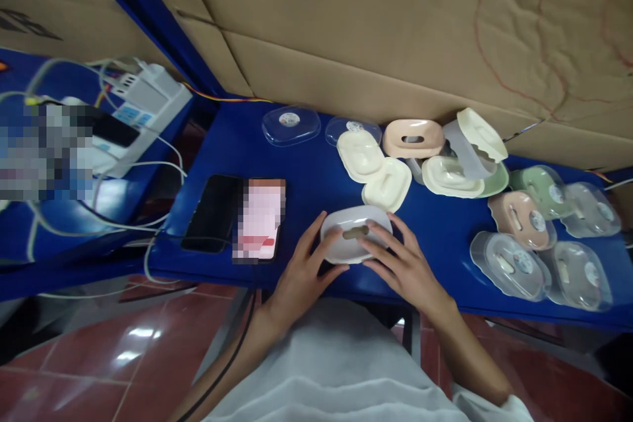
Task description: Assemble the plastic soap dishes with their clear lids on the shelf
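A pale grey oval plastic dish with a long slot (336,252) is held near the table's front edge. My left hand (311,260) grips its left side, fingers over the rim and thumb low at the front. On the right side, my right hand (403,257) holds it with fingers spread across the top and rim. Just beyond lie two cream plastic pieces, an oval tray (361,153) and a smaller insert (388,183). A peach dish with a slot (414,138) sits behind them. What lies under the grey dish is hidden.
Two clear lids (291,126) lie at the back. Stacked cream and grey pieces (469,151) stand right of the peach dish. Several lidded dishes (524,217) fill the right end. Left are a dark phone (210,214), a lit phone (262,217) and a power strip (153,119) with cables.
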`<action>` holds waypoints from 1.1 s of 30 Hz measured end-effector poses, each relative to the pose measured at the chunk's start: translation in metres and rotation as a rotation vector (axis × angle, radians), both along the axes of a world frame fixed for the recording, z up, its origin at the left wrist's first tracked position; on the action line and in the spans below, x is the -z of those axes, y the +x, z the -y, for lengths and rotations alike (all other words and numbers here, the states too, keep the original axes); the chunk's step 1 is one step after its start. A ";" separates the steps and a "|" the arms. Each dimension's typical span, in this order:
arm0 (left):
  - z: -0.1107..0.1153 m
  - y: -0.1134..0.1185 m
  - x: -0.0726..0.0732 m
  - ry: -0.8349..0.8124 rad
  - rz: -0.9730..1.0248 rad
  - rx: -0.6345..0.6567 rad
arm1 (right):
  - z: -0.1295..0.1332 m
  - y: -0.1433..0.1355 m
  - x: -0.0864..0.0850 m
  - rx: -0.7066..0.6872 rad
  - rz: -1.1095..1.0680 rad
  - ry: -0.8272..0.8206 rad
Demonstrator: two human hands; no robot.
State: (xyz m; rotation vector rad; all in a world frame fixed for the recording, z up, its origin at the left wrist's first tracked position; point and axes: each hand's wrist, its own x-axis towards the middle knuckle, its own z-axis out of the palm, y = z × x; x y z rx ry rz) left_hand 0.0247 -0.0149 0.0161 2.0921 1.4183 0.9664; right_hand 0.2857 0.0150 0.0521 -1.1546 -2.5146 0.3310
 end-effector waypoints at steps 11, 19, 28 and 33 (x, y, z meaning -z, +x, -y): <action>0.002 0.002 -0.001 0.040 -0.155 0.095 | 0.003 0.005 0.009 -0.008 0.065 0.008; 0.002 0.003 -0.004 0.044 -0.059 0.040 | -0.051 0.012 -0.016 0.170 0.068 0.076; 0.001 0.006 -0.005 0.056 -0.056 0.024 | -0.201 -0.077 -0.002 0.200 0.130 0.111; 0.002 0.003 -0.005 0.005 -0.011 -0.022 | -0.225 -0.091 -0.006 0.207 0.125 0.012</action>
